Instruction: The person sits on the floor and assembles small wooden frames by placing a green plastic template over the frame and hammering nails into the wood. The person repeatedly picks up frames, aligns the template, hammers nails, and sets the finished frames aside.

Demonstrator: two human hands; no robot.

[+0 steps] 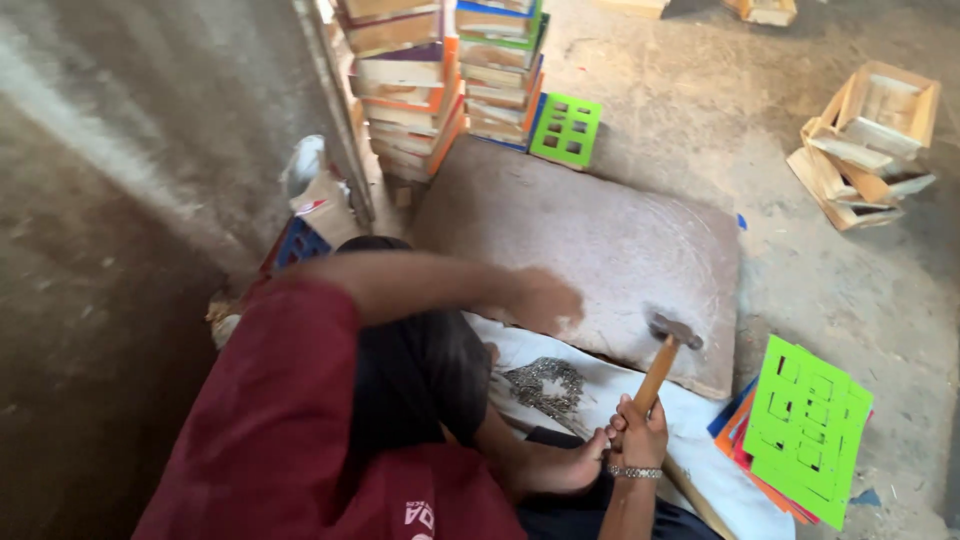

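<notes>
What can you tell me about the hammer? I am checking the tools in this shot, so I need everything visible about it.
The hammer has a light wooden handle and a dark metal head. The right hand grips the handle's lower end, so the tool slants up and to the right. Its head rests on or just above the near edge of the grey stone slab; contact cannot be told. Below it lies white cloth, with a pile of small nails to its left.
</notes>
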